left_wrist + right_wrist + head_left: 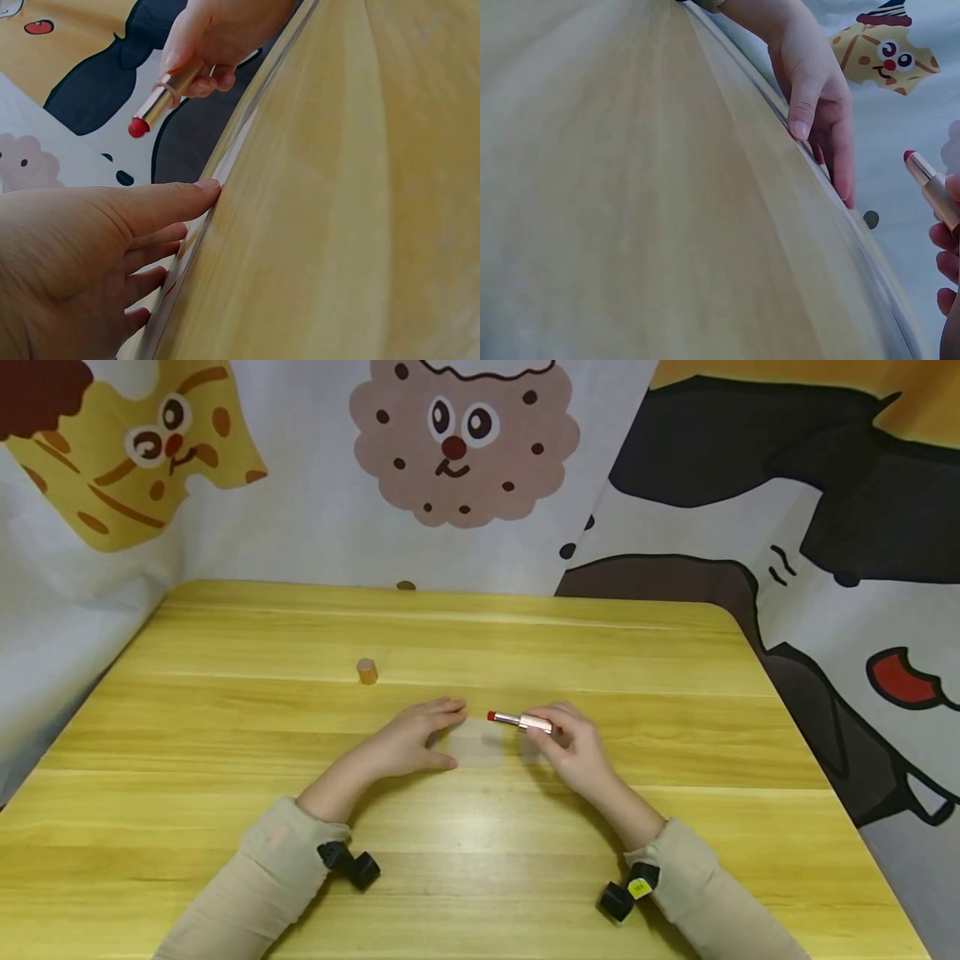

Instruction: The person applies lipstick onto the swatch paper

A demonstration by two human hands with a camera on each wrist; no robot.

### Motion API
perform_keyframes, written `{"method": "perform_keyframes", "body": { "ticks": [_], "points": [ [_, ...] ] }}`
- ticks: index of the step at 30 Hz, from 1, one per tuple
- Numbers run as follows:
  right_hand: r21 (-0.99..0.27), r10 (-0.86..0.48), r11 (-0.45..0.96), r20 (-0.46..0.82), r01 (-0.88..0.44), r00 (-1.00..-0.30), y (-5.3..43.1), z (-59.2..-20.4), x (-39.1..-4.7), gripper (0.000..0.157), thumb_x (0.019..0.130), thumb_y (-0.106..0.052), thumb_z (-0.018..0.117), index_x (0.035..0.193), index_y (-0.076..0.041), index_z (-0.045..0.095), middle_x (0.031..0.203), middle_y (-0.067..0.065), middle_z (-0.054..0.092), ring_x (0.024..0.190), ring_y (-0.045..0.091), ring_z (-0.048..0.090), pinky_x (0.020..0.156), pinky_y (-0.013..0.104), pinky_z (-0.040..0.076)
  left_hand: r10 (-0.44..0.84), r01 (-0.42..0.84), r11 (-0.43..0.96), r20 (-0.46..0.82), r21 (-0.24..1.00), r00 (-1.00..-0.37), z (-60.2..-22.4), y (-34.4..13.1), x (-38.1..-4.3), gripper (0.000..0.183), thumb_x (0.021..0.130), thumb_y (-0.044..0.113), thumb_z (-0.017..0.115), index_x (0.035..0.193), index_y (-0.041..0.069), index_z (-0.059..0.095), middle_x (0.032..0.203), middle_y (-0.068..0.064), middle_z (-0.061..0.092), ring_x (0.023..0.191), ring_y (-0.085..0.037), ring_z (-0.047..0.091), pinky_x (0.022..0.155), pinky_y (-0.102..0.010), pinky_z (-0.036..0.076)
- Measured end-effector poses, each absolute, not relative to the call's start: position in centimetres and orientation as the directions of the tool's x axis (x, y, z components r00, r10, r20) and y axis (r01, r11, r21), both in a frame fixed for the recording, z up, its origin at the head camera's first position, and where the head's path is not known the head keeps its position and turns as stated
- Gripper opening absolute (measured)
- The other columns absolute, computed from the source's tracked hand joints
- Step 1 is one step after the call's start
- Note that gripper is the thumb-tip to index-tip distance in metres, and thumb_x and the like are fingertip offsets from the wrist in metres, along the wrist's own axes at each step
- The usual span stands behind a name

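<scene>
Right hand (576, 748) pinches a lipstick (536, 724) by its base between thumb and fingers, red bullet pointing left toward the other hand; we read that grip as leaving the tip free to mark. Left hand (411, 738) lies with fingers extended and thumb apart, holding nothing; we judge it steadies the pale sheet (480, 750) on the table beneath it. Just beyond the left hand, we see a copper-coloured cap (367, 672) upright, probably parked clear of the work.

Both wrist views show us the red tip raised off the wooden table (480, 877), a gap hard to judge from the head view. Left wrist view alone gives us a clear red mark (171, 289) on the sheet beside the left fingers. Only the head view shows us the cap and both black wrist devices (348, 866).
</scene>
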State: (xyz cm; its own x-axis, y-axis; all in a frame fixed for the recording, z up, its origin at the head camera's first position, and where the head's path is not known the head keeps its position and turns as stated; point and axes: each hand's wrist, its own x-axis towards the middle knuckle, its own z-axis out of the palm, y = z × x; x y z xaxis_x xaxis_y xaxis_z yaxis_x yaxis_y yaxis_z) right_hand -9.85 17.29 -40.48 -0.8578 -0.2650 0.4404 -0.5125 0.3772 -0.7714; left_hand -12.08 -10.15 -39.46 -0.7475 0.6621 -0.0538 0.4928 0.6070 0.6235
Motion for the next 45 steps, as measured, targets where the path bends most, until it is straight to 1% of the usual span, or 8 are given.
{"method": "perform_keyframes", "body": {
  "ticks": [5,9,12,20,28,38,45],
  "points": [
    [-0.745,-0.299,0.424,0.422,-0.515,-0.856,17.2,-40.9,-10.4,0.016,0.087,-0.004,0.070,0.103,-0.005,0.072,0.094,0.002,0.067,0.080,0.016,0.052,0.065,0.029,0.044,0.661,0.486,0.608,-0.061,0.627,-0.748,-39.4,-10.1,-12.0,0.071,0.085,0.027,0.074,0.143,0.002,0.041,0.154,-0.008,0.026,0.143,-0.027,0.015,0.113,-0.049,0.010],
    [-0.729,-0.322,0.446,0.410,-0.519,-0.853,17.0,-41.0,-10.7,0.015,0.087,-0.008,0.070,0.102,-0.005,0.072,0.095,0.001,0.067,0.087,0.016,0.055,0.071,0.031,0.047,0.658,0.484,0.611,-0.061,0.626,-0.751,-39.4,-10.1,-12.0,0.071,0.085,0.027,0.074,0.143,0.002,0.041,0.154,-0.008,0.027,0.143,-0.028,0.016,0.113,-0.048,0.010],
    [-0.719,-0.334,0.465,0.398,-0.516,-0.855,16.8,-41.0,-10.9,0.015,0.087,-0.010,0.071,0.101,-0.005,0.072,0.094,0.000,0.067,0.089,0.017,0.056,0.074,0.033,0.047,0.654,0.483,0.614,-0.060,0.625,-0.754,-39.4,-10.1,-12.0,0.071,0.085,0.027,0.074,0.143,0.002,0.042,0.154,-0.009,0.027,0.143,-0.029,0.016,0.113,-0.049,0.010],
    [-0.690,-0.371,0.495,0.382,-0.528,-0.846,16.4,-41.3,-11.3,0.014,0.088,-0.014,0.070,0.100,-0.008,0.073,0.092,-0.005,0.066,0.086,0.013,0.053,0.070,0.032,0.046,0.646,0.475,0.617,-0.058,0.628,-0.761,-39.4,-10.1,-12.0,0.071,0.085,0.027,0.075,0.142,0.002,0.043,0.153,-0.008,0.029,0.142,-0.029,0.017,0.113,-0.049,0.011],
    [-0.652,-0.400,0.517,0.389,-0.555,-0.830,16.4,-41.5,-11.4,0.017,0.088,-0.017,0.070,0.101,-0.008,0.073,0.092,-0.004,0.066,0.083,0.013,0.052,0.067,0.031,0.043,0.642,0.472,0.616,-0.054,0.631,-0.765,-39.5,-10.0,-12.0,0.071,0.084,0.027,0.075,0.142,0.002,0.043,0.153,-0.008,0.029,0.142,-0.028,0.017,0.113,-0.049,0.011],
    [-0.623,-0.423,0.543,0.376,-0.563,-0.825,16.4,-41.7,-11.4,0.018,0.087,-0.017,0.070,0.101,-0.007,0.072,0.093,-0.002,0.066,0.087,0.014,0.054,0.071,0.032,0.045,0.643,0.470,0.613,-0.055,0.635,-0.764,-39.5,-10.0,-12.0,0.072,0.084,0.027,0.076,0.142,0.001,0.042,0.153,-0.008,0.028,0.142,-0.028,0.017,0.113,-0.049,0.011],
    [-0.593,-0.441,0.557,0.382,-0.582,-0.812,16.4,-41.7,-11.3,0.017,0.087,-0.016,0.070,0.101,-0.008,0.073,0.093,-0.003,0.066,0.086,0.013,0.054,0.069,0.032,0.045,0.641,0.469,0.615,-0.055,0.634,-0.765,-39.6,-10.0,-12.0,0.073,0.084,0.028,0.076,0.143,0.001,0.042,0.153,-0.008,0.028,0.143,-0.027,0.017,0.113,-0.048,0.011]
  ]
}}
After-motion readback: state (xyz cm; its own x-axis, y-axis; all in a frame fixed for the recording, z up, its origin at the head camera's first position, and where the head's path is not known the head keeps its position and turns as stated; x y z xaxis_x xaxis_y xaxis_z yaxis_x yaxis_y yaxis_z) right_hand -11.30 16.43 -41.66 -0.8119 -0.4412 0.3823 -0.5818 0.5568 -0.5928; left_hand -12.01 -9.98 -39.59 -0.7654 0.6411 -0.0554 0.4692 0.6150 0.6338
